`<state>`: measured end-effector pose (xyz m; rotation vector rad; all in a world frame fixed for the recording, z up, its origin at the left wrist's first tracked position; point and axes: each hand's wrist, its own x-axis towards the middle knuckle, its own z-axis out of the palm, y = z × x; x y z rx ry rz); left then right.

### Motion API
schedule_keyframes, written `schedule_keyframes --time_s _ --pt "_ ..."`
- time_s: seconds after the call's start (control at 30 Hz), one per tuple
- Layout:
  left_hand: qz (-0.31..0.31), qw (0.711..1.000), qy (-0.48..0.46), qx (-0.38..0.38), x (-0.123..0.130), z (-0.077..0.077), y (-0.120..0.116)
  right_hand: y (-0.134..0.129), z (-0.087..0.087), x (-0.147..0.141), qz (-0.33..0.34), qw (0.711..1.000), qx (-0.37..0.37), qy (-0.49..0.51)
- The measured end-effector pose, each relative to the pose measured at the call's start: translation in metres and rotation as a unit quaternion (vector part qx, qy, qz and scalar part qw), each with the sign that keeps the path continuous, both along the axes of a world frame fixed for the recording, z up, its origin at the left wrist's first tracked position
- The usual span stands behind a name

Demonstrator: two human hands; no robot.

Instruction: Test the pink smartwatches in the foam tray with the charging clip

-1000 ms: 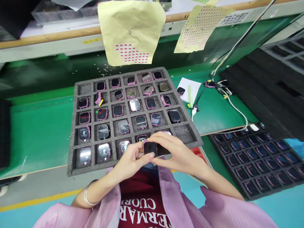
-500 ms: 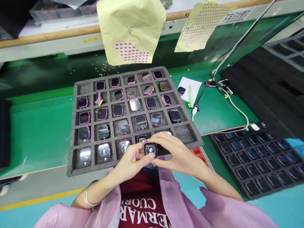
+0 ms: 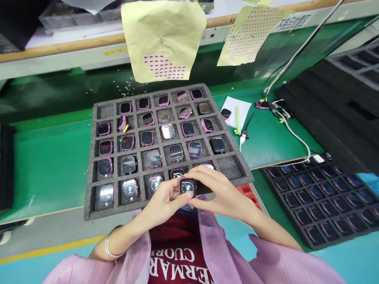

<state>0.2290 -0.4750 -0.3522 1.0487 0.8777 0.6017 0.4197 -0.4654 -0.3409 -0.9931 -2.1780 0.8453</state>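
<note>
A strapless smartwatch (image 3: 187, 187) with a lit dial on its dark screen is held between both hands, over the near edge of a grey foam tray (image 3: 231, 162). My left hand (image 3: 164, 197) grips its left side, thumb across the lower part of the screen. On the other side my right hand (image 3: 217, 189) closes around the watch's right edge with fingers and thumb. Many similar watches lie in the tray's compartments, most with pink-purple cases; a lit one (image 3: 130, 188) sits in the near row. My hands partly hide the tray's near-right cells.
A second tray (image 3: 322, 197) of watches stands lower at the right. White cables (image 3: 293, 130) run over the green bench beside a white paper (image 3: 245, 108), a green pen (image 3: 237, 118) and a loose watch (image 3: 226, 113). A yellow sheet (image 3: 164, 39) hangs from the shelf.
</note>
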Motion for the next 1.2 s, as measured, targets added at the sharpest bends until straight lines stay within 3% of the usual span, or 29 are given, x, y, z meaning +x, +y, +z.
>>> schedule_keyframes --time_s 0.2,0.4,0.6,0.7,0.8,0.9,1.0,1.1,1.2 --pt "-0.035 0.999 0.002 -0.008 0.002 0.005 -0.001 -0.002 0.001 0.004 -0.001 1.0 0.024 -0.001" --pt "-0.022 1.0 0.007 -0.009 0.004 0.005 -0.001 -0.003 0.0 0.003 -0.007 0.999 0.035 -0.019" --pt "-0.052 0.997 0.047 0.036 0.003 0.004 -0.008 -0.003 0.008 0.013 0.005 1.0 0.019 0.016" --pt "-0.075 0.994 0.07 0.047 0.001 0.003 -0.015 -0.001 0.017 0.038 -0.047 0.998 0.023 0.044" --pt "-0.078 0.994 0.073 0.038 0.0 0.002 -0.019 0.002 0.017 0.07 -0.13 0.99 0.049 -0.029" --pt "-0.037 0.999 0.02 0.021 0.004 0.005 -0.021 -0.002 0.015 0.089 -0.129 0.979 0.044 -0.148" --pt "0.025 0.996 -0.074 0.033 0.01 0.015 -0.025 -0.015 0.02 0.086 -0.143 0.971 0.077 -0.175" --pt "0.069 0.977 -0.182 0.081 0.021 0.026 -0.03 -0.032 0.025 0.061 -0.149 0.98 0.092 -0.093" --pt "0.062 0.961 -0.234 0.135 0.035 0.031 -0.033 -0.047 0.019 0.029 -0.007 0.999 -0.03 0.024"
